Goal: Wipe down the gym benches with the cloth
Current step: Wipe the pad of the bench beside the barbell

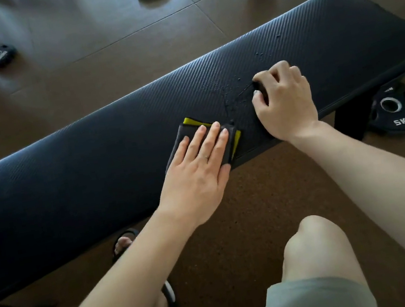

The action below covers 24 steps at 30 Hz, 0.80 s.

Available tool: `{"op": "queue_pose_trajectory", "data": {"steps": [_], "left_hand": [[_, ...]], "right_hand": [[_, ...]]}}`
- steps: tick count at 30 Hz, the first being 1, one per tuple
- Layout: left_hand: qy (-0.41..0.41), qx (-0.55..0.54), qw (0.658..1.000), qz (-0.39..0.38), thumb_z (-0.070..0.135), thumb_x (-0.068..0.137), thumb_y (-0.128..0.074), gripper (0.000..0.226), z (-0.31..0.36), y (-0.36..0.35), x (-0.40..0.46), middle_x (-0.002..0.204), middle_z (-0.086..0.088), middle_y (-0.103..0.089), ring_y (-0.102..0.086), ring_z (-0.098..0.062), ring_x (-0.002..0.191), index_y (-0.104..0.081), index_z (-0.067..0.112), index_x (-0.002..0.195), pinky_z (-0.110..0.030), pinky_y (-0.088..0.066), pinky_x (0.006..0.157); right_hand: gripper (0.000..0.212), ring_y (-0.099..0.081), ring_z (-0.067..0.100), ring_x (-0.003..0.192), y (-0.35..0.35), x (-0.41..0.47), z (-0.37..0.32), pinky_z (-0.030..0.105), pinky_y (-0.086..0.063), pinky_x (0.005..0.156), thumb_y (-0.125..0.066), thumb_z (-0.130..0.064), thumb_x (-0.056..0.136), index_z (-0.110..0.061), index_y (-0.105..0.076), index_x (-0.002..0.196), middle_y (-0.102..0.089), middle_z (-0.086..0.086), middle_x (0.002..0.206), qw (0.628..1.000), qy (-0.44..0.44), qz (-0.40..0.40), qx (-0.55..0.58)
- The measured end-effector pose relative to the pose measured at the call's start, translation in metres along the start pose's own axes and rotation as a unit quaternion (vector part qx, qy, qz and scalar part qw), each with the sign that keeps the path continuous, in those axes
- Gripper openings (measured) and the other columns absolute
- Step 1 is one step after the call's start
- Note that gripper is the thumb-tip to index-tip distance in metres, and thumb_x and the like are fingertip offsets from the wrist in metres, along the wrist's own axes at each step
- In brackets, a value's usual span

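I see the black padded table (90, 155) running diagonally across the brown floor (125, 40), with droplets (228, 90) near its middle. My left hand (198, 169) lies flat, fingers straight, pressing the folded grey-and-yellow cloth (187, 129) onto the near edge of the pad. My right hand (286, 103) sits just right of the cloth, grip curled round a small dark object (260, 87) I cannot identify. A 5KG plate (398, 109) rests on the floor under the table's right end.
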<state>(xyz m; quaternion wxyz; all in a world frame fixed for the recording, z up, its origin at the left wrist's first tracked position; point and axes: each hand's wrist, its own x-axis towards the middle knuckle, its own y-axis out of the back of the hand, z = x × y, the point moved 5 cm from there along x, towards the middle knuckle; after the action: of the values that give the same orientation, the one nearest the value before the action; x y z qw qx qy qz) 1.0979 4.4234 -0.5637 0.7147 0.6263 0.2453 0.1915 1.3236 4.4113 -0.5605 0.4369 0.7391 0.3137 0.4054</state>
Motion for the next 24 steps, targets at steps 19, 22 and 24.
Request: {"op": "queue_pose_trajectory", "data": {"steps": [19,22,24], "left_hand": [[-0.004,-0.043,0.999,-0.001,0.05,0.11,-0.013,0.061,0.017,0.001,0.053,0.172,0.01,0.012,0.017,-0.009,0.157,0.004,0.03,0.165,-0.037,0.009,0.129],[-0.015,-0.049,0.999,-0.011,0.048,0.11,-0.013,0.06,0.016,0.005,0.078,0.172,0.009,0.011,0.016,-0.009,0.157,0.003,0.029,0.165,-0.036,0.011,0.128],[-0.023,-0.053,0.998,-0.02,0.048,0.11,-0.014,0.061,0.014,0.008,0.087,0.172,0.009,0.012,0.016,-0.01,0.157,0.004,0.029,0.165,-0.036,0.012,0.127]], "right_hand": [[0.035,-0.054,0.031,0.109,-0.001,-0.004,-0.002,0.042,-0.045,0.092,-0.042,-0.031,0.098,-0.013,-0.06,0.122,-0.055,0.013,0.122,0.998,-0.037,0.044,-0.022],[0.035,-0.053,0.033,0.109,-0.002,-0.006,0.0,0.044,-0.045,0.092,-0.042,-0.026,0.098,-0.011,-0.061,0.122,-0.055,0.014,0.121,0.999,-0.032,0.042,-0.005],[0.037,-0.053,0.033,0.109,-0.001,-0.006,0.001,0.043,-0.045,0.093,-0.041,-0.024,0.098,-0.01,-0.062,0.124,-0.055,0.014,0.121,0.999,-0.029,0.039,0.007]]}}
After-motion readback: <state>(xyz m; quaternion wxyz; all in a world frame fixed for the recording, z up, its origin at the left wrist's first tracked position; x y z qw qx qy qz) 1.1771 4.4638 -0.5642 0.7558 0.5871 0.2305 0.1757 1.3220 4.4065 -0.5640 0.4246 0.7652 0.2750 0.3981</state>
